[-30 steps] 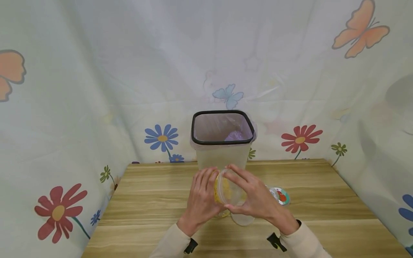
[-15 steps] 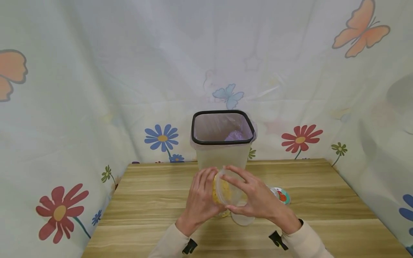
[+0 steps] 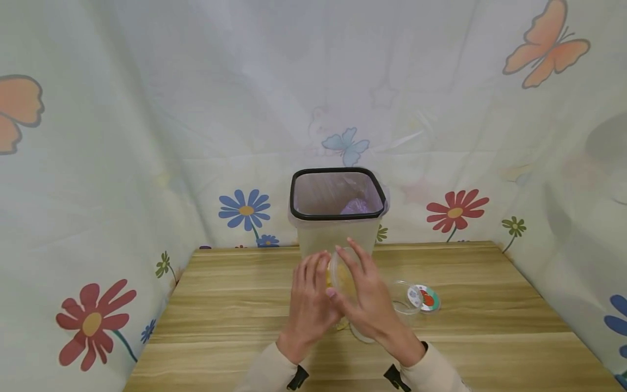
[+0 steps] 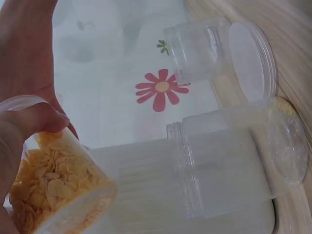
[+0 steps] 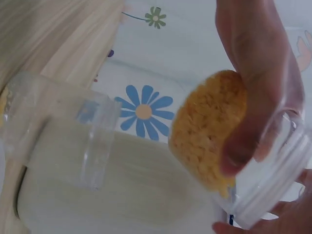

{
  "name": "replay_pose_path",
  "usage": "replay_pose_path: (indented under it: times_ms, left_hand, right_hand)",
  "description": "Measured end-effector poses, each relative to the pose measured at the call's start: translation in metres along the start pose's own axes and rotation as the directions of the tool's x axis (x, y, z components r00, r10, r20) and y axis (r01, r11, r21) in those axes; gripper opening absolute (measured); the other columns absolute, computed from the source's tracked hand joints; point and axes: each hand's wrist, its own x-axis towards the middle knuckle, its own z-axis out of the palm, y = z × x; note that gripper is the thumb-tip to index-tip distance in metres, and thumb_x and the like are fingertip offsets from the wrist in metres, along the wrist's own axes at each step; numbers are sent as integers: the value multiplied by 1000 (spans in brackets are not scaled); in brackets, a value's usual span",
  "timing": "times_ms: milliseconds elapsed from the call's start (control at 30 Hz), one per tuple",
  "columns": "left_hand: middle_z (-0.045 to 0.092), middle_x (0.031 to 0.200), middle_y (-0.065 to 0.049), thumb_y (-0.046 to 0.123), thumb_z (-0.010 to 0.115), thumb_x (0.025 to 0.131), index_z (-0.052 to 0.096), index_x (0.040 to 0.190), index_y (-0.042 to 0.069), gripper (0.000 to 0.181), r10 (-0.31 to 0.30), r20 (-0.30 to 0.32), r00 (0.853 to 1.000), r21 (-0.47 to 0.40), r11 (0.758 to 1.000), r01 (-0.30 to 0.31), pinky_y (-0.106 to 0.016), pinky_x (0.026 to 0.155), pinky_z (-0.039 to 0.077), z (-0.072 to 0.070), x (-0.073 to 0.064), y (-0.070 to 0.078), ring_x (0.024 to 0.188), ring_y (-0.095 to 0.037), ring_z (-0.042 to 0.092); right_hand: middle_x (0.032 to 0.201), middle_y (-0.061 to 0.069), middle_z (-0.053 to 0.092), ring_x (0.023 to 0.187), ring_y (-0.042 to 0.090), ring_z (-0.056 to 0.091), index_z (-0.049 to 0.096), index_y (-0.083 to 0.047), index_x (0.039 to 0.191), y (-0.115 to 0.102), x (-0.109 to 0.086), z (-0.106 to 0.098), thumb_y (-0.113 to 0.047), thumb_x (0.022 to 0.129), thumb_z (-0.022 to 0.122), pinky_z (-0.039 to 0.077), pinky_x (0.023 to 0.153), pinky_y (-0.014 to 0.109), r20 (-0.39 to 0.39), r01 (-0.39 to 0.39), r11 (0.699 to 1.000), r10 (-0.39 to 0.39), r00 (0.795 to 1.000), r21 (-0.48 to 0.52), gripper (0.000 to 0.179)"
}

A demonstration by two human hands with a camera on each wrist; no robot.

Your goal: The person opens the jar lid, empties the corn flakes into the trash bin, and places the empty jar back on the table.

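My left hand (image 3: 308, 299) grips a clear plastic jar (image 5: 207, 131) packed with yellow flakes, tipped on its side above the table. In the right wrist view the left thumb crosses the jar's wall. A translucent lid (image 5: 273, 180) covers the jar's right end. My right hand (image 3: 367, 299) grips that lid, its fingers at the far rim and its thumb near the left hand. Below stands an open clear jar (image 4: 229, 156) with a few yellow flakes at its base. A second open jar (image 4: 200, 51) and a loose white lid (image 4: 253, 63) are beside it.
A tall bin (image 3: 338, 216) with a black rim and purple liner stands behind the hands. A round lid (image 3: 427, 298) with red and green print lies on the wooden table (image 3: 235, 299), right of the hands. Flower-printed curtain surrounds the table.
My right hand has turned about the lid, its fingers rising and its wrist swinging left. The open jar on the right now shows more. The left hand still holds the jar of flakes.
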Motion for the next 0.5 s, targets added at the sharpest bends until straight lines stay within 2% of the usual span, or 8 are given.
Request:
replay_pose_path:
  times_ms: [200,367,500]
  left_hand:
    - [58,127,-13,31,81,62,51,130,1,80,-11,8,1000,-36,999,12,-43,98,48,0,0,3,113,-30,55]
    - [58,126,-12,34,80,60,51,129,1,82,0,18,1000,-79,997,1,-42,98,48,-1,1,2,114,-29,55]
    - [58,126,-12,35,79,60,51,129,0,82,9,21,1000,-93,996,-7,-41,98,48,-1,2,1,113,-29,55]
  right_hand:
    - [146,16,46,130,36,48,50,-16,142,3,-1,11,-37,87,62,45,98,59,-122,30,999,-26,992,29,60]
    - [135,18,54,121,35,54,59,-11,133,6,1,14,-48,90,57,48,93,56,-216,99,995,-91,972,26,57]
    - [131,19,57,117,35,56,62,-7,128,7,3,14,-55,93,51,48,90,54,-262,153,988,-146,954,10,60]
